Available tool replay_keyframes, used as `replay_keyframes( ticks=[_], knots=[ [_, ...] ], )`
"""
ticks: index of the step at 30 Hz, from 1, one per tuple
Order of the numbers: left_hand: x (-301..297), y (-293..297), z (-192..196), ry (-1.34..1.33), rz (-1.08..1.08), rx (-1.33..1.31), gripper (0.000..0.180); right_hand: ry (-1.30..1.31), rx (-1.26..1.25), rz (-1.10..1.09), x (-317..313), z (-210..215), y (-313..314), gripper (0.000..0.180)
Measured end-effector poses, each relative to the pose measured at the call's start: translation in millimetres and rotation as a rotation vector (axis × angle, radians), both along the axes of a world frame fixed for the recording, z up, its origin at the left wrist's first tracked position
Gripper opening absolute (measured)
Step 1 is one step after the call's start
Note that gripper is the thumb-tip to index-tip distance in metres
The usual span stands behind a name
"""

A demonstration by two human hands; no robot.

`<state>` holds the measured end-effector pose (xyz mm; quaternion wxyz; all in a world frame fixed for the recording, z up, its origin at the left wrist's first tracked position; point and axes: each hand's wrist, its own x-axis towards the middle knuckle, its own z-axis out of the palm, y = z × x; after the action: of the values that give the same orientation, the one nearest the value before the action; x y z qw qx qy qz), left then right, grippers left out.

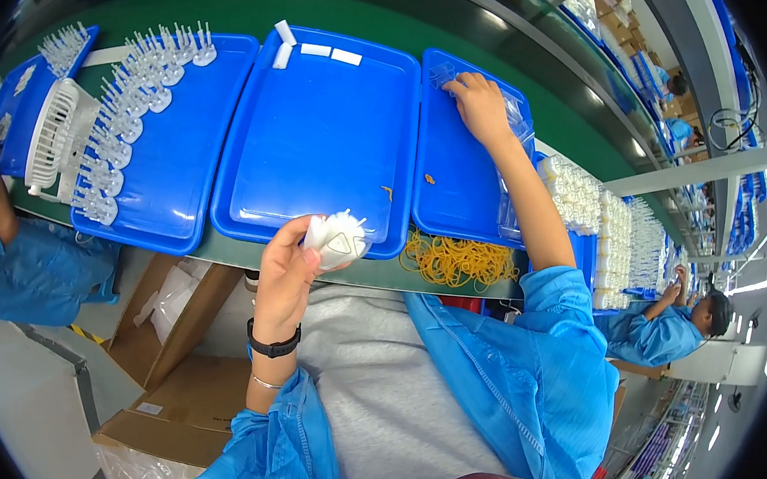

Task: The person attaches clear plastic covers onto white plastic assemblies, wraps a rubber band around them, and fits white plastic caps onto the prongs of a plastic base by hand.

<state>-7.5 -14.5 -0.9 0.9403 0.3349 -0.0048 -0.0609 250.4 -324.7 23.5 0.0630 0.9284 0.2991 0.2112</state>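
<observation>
The middle blue tray [321, 136] bears four white blocks [346, 57] at its far edge. The left blue tray [186, 138] carries a curving row of clear pronged pieces [129, 129]. In the right blue tray [454, 157], clear plastic pieces [441, 75] lie at the right hand's [481, 110] fingertips; whether they are pinched, I cannot tell. The left hand [282, 270] grasps a white pronged part [334, 241] at the middle tray's near edge.

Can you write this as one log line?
left hand: holding white pronged part | right hand: at clear plastic piece, blue tray
</observation>
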Motion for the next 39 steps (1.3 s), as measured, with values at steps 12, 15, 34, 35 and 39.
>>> replay_keyframes(
  ticks=[12, 15, 34, 35, 39],
  knots=[
    [6, 1, -1, -0.038, 0.041, 0.025, 0.032, 0.376, 0.753, 0.160, -81, 72, 72, 0.027],
    [8, 1, -1, -0.023, 0.055, 0.033, 0.029, 0.570, 0.982, 0.266, -112, 84, 98, 0.027],
    [7, 1, 5, -0.148, 0.138, 0.194, 0.026, 0.758, 1.055, 0.524, -146, 84, 133, 0.016],
    [7, 1, 5, -0.162, 0.144, 0.209, 0.026, 0.762, 1.098, 0.556, -147, 85, 133, 0.017],
    [6, 2, 4, -0.167, 0.150, 0.214, 0.026, 0.714, 0.931, 0.663, -150, 94, 134, 0.022]
  ],
)
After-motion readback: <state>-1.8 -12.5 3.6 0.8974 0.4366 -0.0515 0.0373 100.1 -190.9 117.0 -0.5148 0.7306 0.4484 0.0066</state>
